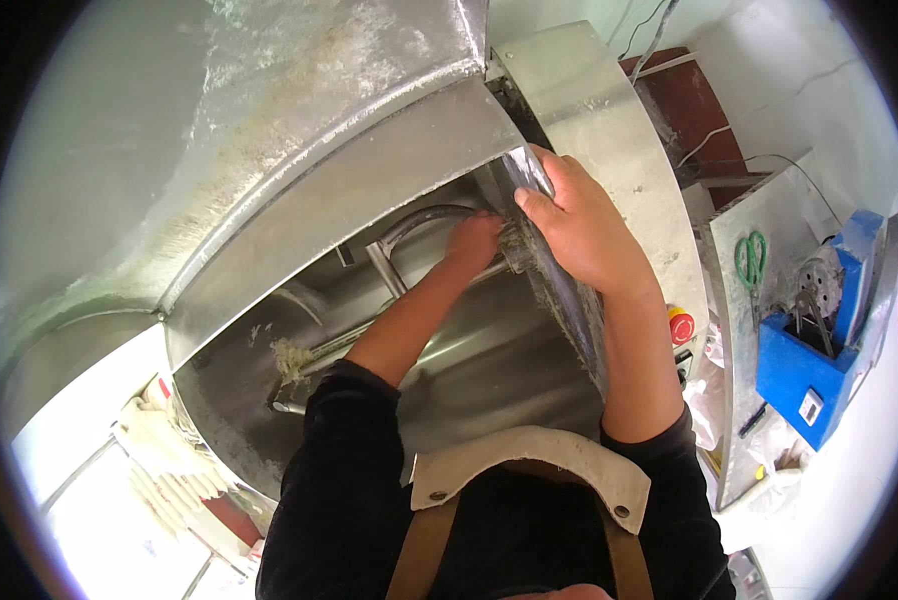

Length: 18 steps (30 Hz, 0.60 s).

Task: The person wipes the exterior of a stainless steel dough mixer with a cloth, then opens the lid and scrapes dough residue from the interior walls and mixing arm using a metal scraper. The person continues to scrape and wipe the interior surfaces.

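A stainless-steel dough mixer's trough (494, 360) lies before me, its inner walls smeared with flour and dough. My left hand (475, 241) reaches deep inside, against the right end wall by the mixing shaft; its fingertips are hidden, so I cannot tell whether it holds anything. Just left of it curves a metal agitator arm (426, 214). A clump of pale dough (291, 358) clings to the shaft's far left part. On the right, my right hand (580, 221) grips the trough's rim (527, 169), thumb on the inner side and fingers over the edge.
A floury metal hood (329, 210) slopes over the opening. Beside my right forearm, the mixer housing carries a red emergency-stop button (681, 328). Further right, green-handled scissors (751, 259) and a blue machine (809, 367) sit on a metal table (734, 442).
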{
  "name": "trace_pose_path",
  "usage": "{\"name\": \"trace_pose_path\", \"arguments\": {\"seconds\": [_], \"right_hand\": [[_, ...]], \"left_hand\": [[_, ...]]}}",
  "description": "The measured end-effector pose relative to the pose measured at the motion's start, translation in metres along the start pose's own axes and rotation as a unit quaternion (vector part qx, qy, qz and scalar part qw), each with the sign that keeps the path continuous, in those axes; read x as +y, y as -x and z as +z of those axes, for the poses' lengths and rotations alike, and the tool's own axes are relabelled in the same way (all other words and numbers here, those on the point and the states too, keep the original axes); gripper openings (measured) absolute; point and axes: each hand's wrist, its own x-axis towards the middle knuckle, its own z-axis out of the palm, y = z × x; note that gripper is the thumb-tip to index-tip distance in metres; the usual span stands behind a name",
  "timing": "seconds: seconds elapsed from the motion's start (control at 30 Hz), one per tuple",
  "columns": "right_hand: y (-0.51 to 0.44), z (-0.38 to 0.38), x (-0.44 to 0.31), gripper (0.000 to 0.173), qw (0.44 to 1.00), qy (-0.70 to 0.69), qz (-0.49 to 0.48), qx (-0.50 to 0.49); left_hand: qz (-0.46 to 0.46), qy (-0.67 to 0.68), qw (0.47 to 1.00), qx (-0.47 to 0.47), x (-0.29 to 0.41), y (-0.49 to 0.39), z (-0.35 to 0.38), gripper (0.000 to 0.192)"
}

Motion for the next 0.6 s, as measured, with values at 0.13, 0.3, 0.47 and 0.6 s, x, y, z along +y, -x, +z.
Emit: {"name": "trace_pose_path", "arguments": {"seconds": [0.13,0.3,0.47,0.6], "right_hand": [[-0.002,0.000,-0.001,0.050,1.000,-0.001,0.018,-0.008],[-0.001,0.000,-0.001,0.050,1.000,-0.016,0.004,0.000],[-0.001,0.000,-0.005,0.046,1.000,-0.008,0.012,0.005],[-0.002,-0.001,-0.004,0.046,1.000,-0.017,-0.001,-0.004]], "left_hand": [[0.079,0.009,0.996,0.026,-0.016,0.008,-0.017,0.023],[0.118,-0.016,0.992,-0.029,-0.021,-0.005,-0.011,0.021],[0.115,-0.015,0.993,-0.022,-0.009,-0.026,0.013,0.016],[0.112,-0.011,0.993,0.034,0.000,-0.003,0.006,0.014]]}}
